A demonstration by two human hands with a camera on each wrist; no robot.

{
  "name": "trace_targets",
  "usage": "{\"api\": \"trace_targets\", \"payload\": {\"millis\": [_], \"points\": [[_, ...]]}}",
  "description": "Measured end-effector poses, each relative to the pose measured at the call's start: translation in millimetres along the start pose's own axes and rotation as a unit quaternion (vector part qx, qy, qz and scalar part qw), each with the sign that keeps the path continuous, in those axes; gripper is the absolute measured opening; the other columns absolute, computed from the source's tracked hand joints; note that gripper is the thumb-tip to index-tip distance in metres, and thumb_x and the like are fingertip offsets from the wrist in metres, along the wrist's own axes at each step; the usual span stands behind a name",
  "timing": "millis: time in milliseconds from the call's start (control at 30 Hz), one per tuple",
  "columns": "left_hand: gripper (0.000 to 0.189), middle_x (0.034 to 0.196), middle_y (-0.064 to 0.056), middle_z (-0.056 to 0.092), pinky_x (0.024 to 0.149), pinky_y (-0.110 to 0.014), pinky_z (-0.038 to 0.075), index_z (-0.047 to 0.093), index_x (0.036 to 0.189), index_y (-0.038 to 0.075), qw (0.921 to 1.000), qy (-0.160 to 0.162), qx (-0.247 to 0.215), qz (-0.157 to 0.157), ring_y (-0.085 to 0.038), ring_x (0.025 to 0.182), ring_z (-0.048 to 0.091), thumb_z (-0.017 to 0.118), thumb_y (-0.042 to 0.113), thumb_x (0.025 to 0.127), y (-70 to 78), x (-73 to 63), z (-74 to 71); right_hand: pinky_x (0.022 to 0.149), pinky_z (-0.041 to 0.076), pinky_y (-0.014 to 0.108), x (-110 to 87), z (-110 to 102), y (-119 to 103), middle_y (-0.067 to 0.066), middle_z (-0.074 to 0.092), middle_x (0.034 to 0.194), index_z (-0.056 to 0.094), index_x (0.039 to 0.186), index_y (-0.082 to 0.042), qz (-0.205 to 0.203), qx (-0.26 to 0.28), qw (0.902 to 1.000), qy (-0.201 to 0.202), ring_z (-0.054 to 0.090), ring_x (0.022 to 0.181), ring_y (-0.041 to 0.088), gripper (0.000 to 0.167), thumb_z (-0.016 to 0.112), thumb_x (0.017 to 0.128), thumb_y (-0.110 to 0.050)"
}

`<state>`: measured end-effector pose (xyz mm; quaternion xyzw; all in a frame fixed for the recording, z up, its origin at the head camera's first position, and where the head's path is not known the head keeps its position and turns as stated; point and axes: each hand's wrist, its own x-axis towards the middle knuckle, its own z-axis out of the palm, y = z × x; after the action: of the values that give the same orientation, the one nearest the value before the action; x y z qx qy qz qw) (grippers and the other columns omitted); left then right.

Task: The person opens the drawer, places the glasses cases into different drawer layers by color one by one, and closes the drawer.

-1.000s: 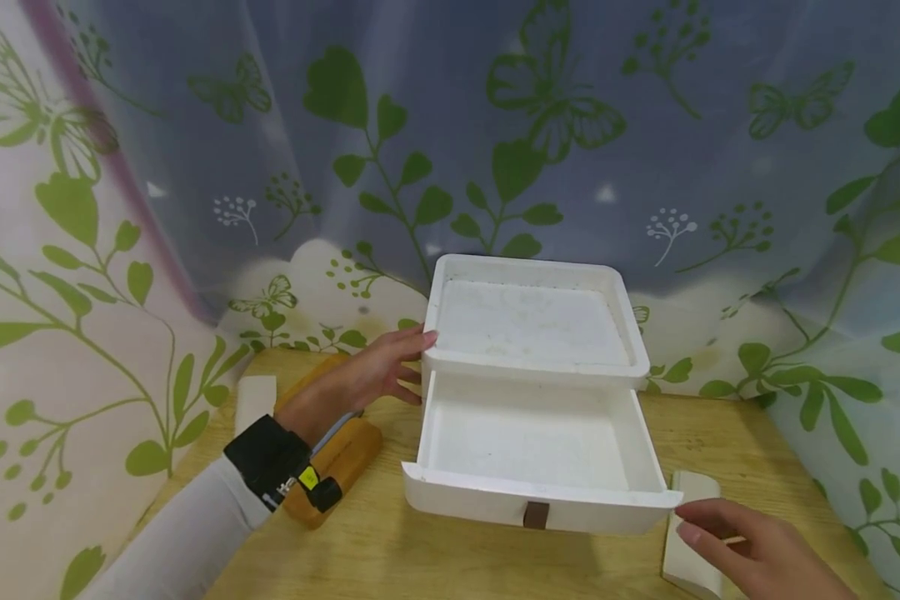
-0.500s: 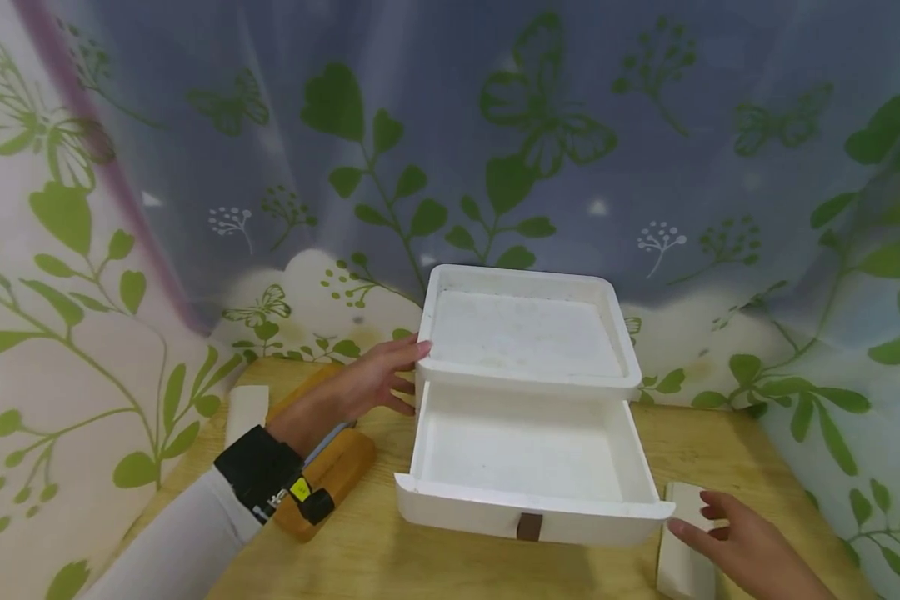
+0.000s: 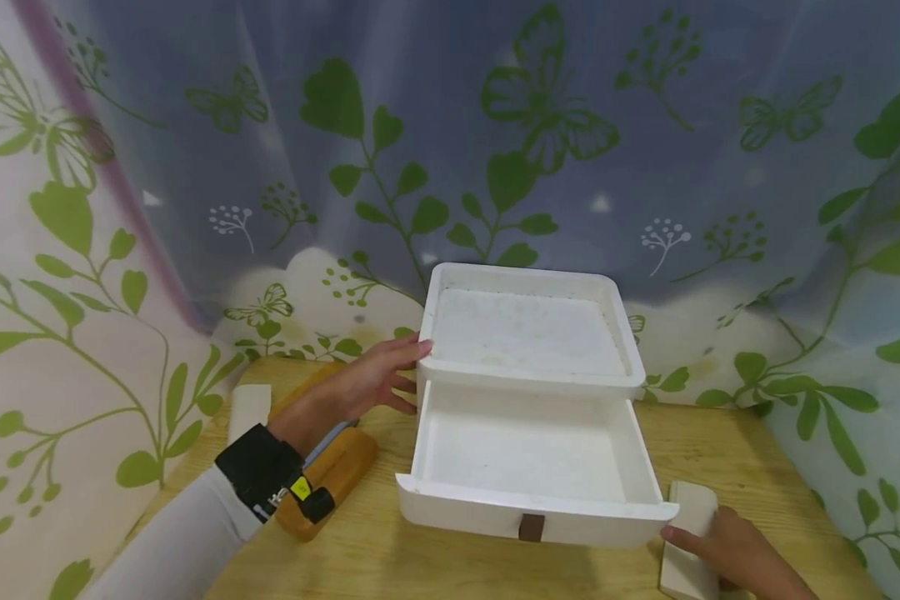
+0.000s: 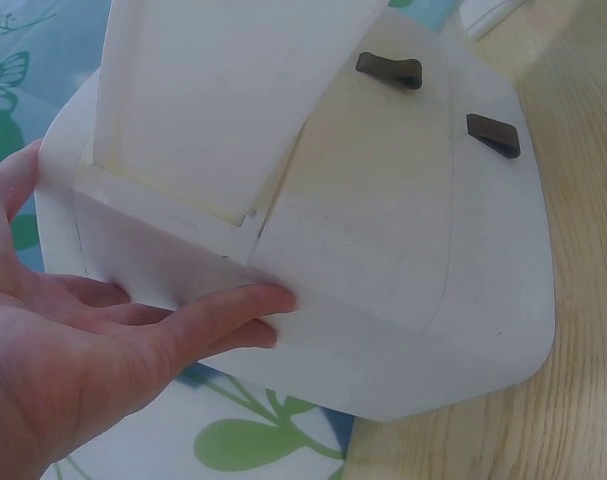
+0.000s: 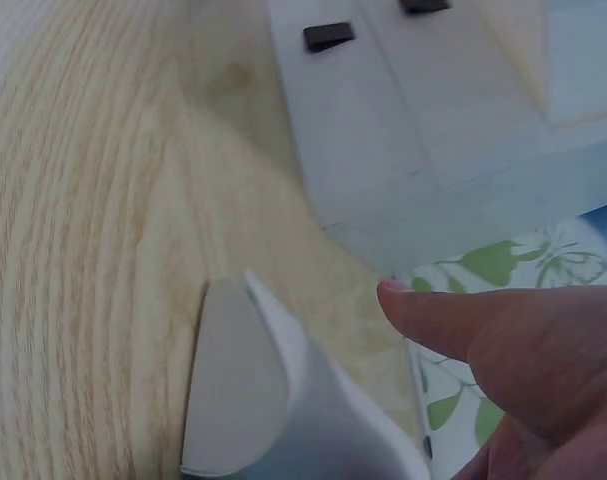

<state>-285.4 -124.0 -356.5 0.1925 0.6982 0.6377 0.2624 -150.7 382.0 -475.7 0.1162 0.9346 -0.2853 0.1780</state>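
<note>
A white drawer unit (image 3: 532, 333) has its top drawer (image 3: 532, 450) pulled out, with a brown tab on the front. Below it, in the left wrist view, two drawers with brown tabs (image 4: 493, 135) are pushed in. My left hand (image 3: 375, 379) rests on the unit's left side, thumb at the top rim and fingers along the wall. To the right lies a cream-white block (image 3: 690, 533) with a curved side. My right hand (image 3: 742, 550) is over this block, its thumb stretched straight and apart from it in the right wrist view. The other right fingers are hidden.
An orange block (image 3: 337, 475) lies left of the unit, partly under my left forearm, with a thin grey thing beside it. Another white block (image 3: 251, 408) stands behind the wrist. Patterned sheets (image 3: 540, 108) enclose the wooden table (image 3: 330, 558) at the back and sides.
My right hand has moved from beside the drawer's front right corner down onto the cream-white block. The left hand and the drawer unit look the same, apart from a slight view shift.
</note>
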Motion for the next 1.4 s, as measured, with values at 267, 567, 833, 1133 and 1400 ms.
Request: {"api": "trace_targets", "payload": {"millis": [267,567,833,1133,1400], "points": [[0.059,0.160,-0.018,0.042,0.096,-0.056,0.059,0.028,0.165,0.026,1.0000,0.004,-0.001,-0.003,-0.049,0.132,0.059,0.042,0.045,0.110,-1.5,-0.2,0.2,0.065,0.056,0.034,6.1,6.4,1.1,0.022,0.064,0.088,0.047,0.116,0.027,0.014,-0.047,0.9984,0.027,0.061,0.077,0.024,0.111,0.080,0.076,-0.071],[0.060,0.160,-0.017,0.043,0.097,-0.056,0.059,0.028,0.164,0.029,0.9999,0.013,0.002,-0.009,-0.048,0.133,0.059,0.043,0.048,0.109,-2.6,-1.6,-0.3,0.074,0.059,0.045,11.2,6.8,-6.8,0.042,0.060,0.113,0.031,0.136,0.028,-0.022,-0.061,0.9976,0.025,0.067,0.090,0.034,0.114,0.086,0.079,-0.055],[0.059,0.161,-0.017,0.042,0.096,-0.057,0.059,0.028,0.164,0.029,0.9999,0.011,0.004,-0.002,-0.050,0.134,0.057,0.041,0.048,0.110,-2.9,-0.4,-0.9,0.074,0.057,0.047,16.7,11.4,-15.2,0.036,0.061,0.112,0.028,0.145,0.019,-0.028,-0.075,0.9965,0.022,0.063,0.092,0.035,0.109,0.085,0.072,-0.038],[0.059,0.160,-0.016,0.042,0.098,-0.060,0.057,0.029,0.164,0.028,0.9998,0.015,0.010,0.004,-0.049,0.133,0.058,0.042,0.047,0.109,-2.3,0.7,-0.9,0.073,0.054,0.048,12.9,10.8,-21.2,0.031,0.063,0.108,0.036,0.144,0.016,-0.036,-0.116,0.9918,0.041,0.062,0.091,0.034,0.102,0.083,0.076,-0.043],[0.061,0.161,-0.015,0.042,0.094,-0.057,0.060,0.029,0.164,0.030,0.9996,0.026,0.013,-0.001,-0.048,0.133,0.058,0.044,0.050,0.108,-3.2,1.7,1.5,0.074,0.057,0.051,13.8,14.2,-20.4,0.024,0.072,0.104,0.048,0.143,0.010,-0.104,-0.160,0.9796,0.063,0.065,0.090,0.029,0.094,0.091,0.072,-0.035]]}}
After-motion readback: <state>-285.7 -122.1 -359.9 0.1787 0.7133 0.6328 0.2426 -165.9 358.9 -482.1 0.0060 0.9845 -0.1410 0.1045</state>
